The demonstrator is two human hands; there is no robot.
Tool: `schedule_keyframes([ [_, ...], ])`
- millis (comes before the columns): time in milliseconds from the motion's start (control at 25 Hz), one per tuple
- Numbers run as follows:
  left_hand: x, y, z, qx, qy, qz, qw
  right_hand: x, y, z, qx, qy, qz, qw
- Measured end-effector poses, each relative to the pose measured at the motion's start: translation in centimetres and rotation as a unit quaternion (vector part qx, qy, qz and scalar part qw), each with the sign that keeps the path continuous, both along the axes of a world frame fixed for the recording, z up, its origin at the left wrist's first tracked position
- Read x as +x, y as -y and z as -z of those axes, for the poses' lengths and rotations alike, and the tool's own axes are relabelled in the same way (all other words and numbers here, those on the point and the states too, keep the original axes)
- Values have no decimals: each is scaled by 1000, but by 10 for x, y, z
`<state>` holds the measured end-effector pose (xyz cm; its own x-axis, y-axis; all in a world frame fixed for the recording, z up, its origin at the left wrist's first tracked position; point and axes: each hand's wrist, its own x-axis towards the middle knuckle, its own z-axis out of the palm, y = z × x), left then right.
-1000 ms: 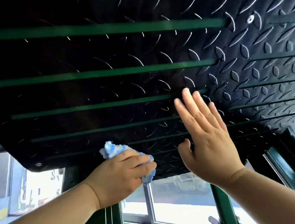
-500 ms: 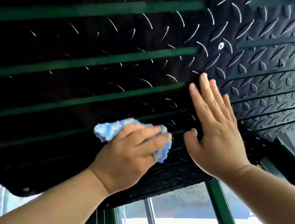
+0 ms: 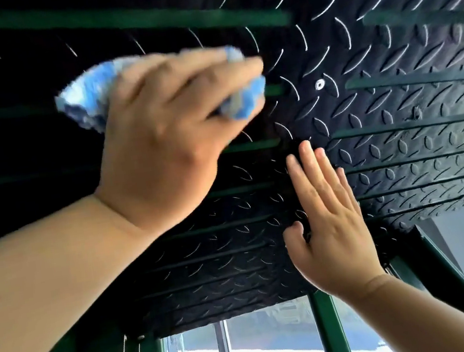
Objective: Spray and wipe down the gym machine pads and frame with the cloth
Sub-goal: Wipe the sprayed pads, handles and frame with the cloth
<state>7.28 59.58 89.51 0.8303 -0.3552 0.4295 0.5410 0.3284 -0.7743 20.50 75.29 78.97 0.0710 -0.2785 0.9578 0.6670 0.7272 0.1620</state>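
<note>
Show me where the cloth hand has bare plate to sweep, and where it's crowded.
Bare tread plate lies right of the cloth, past the screw, and in the dark stretch left of it. Crowded below: the right hand presses flat under the left hand.

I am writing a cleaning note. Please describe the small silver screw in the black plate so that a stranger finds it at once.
Find the big black tread plate overhead, crossed by green strips. Look just right of the blue cloth that the left hand grips, above the flat right hand. The screw is a round bright ring, while its neighbours are long thin raised marks.
</note>
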Motion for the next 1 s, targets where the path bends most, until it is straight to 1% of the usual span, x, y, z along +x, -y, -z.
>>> schedule_keyframes([
  [80,19,-9,-10,21,2,12,1000,10,-7,1,-18,-40,-25,999],
  [160,8,-49,13,-25,-34,-29,999,20,-14,3,-41,-70,-44,996],
  [240,-16,-98,55,-105,-71,-123,984,25,-19,5,-48,-67,-30,996],
  [320,-37,-134,91,-165,-99,-234,953,25,-23,8,-52,-50,-19,997],
  [360,-42,-143,103,-191,-100,-272,938,24,-24,10,-54,-45,-20,997],
  [400,-42,-143,108,-214,-91,-285,930,24,-25,11,-53,-40,-20,998],
  [440,-40,-138,105,-225,-84,-263,935,24,-27,11,-53,-36,-18,998],
  [520,-21,-107,81,-194,-77,-174,962,23,-30,12,-53,-32,-15,998],
  [640,21,-48,21,-87,-58,-50,993,20,-33,13,-50,-35,-23,998],
  [680,32,-34,4,-58,-34,-17,998,20,-35,15,-49,-33,-25,998],
  [760,46,-28,-12,-6,19,16,1000,22,-40,19,-51,-31,-30,998],
  [800,49,-37,-9,22,22,17,999,25,-45,22,-56,-34,-31,997],
  [840,49,-55,1,26,8,3,1000,29,-50,24,-65,-41,-32,997],
  [920,35,-105,37,-43,-35,-63,996,37,-58,31,-89,-58,-37,994],
  [1000,9,-149,77,-124,-79,-181,972,43,-64,39,-109,-55,-28,992],
])
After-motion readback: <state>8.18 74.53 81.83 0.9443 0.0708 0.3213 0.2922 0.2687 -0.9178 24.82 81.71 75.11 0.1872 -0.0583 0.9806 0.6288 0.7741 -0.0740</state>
